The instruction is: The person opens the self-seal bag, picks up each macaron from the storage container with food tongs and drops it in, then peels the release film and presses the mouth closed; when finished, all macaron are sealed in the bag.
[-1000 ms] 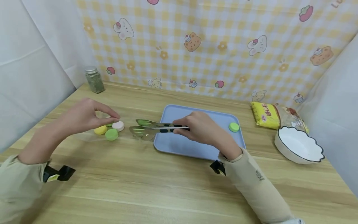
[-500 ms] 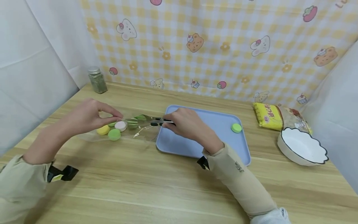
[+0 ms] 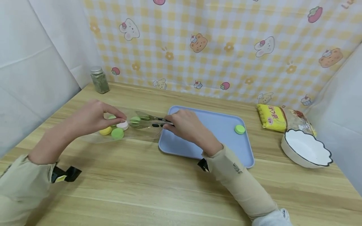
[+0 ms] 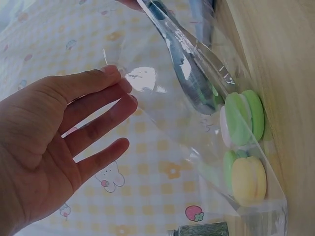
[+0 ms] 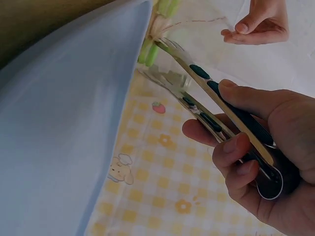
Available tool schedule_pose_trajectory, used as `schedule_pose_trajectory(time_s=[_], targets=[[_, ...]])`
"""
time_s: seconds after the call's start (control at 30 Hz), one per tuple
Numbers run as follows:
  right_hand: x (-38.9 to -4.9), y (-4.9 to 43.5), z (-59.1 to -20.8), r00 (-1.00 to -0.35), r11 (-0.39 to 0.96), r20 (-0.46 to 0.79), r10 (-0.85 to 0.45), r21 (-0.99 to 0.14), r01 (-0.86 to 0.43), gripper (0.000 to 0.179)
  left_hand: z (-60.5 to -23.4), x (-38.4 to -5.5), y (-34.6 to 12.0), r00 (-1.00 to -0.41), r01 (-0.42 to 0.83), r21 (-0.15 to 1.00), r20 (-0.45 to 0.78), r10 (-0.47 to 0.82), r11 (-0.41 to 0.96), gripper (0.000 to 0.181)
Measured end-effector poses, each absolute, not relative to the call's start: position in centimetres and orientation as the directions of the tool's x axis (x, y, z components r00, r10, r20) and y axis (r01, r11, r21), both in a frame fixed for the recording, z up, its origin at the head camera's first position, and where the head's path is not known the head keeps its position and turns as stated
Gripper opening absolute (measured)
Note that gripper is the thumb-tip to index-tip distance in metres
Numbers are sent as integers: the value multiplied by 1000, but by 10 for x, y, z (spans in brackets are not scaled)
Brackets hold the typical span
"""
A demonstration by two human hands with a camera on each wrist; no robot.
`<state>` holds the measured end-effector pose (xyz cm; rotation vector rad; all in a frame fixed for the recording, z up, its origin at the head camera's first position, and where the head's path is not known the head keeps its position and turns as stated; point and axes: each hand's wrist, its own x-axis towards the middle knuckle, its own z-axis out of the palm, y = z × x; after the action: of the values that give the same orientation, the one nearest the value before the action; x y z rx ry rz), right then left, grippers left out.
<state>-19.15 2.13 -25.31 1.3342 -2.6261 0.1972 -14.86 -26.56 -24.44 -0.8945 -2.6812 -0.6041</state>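
Note:
A clear plastic bag [image 3: 145, 134] lies left of the blue tray, with several macarons inside: a yellow one [image 3: 105, 131], a green one [image 3: 117, 133] and a pale pink one [image 3: 123, 125] among them. My left hand [image 4: 64, 123] pinches the bag's upper edge between thumb and forefinger, its other fingers loosely extended. My right hand [image 3: 185, 124] grips a pair of tongs [image 5: 197, 73] by the handles. Their slotted heads are inside the bag, spread apart. Another green macaron [image 3: 135, 120] is at the tong tips; I cannot tell whether they squeeze it.
On the blue tray [image 3: 215, 131] lies one green macaron [image 3: 239, 129]. A white scalloped bowl [image 3: 306, 149] and a yellow food packet [image 3: 272, 117] stand at the right. A jar of dried herbs [image 3: 100, 82] is at the back left, before a checked cloth [image 3: 181, 47].
My right hand has moved left, taking the tongs deeper into the bag towards the macarons. The green macaron by the tongs has shifted left too. My left hand has kept its pinch.

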Motion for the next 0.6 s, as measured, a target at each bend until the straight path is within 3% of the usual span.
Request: schedule_pose_trajectory(time_s=[0.2, 0.37, 0.5, 0.6], targets=[[-180, 44, -241, -582, 588, 226, -781, -48, -807, 18, -247, -152, -265, -755, 642, 281, 395, 523, 714, 13], [-172, 82, -228, -625, 609, 169, -762, -142, -781, 35, -246, -152, -264, -755, 640, 262, 392, 527, 722, 13], [-168, 119, -219, -643, 605, 138, -753, -238, -760, 37, -246, -151, -264, -772, 622, 267, 370, 517, 737, 12], [-164, 146, -211, -670, 632, 141, -729, -237, -738, 36, -246, -150, -264, -782, 610, 275, 360, 508, 743, 10]])
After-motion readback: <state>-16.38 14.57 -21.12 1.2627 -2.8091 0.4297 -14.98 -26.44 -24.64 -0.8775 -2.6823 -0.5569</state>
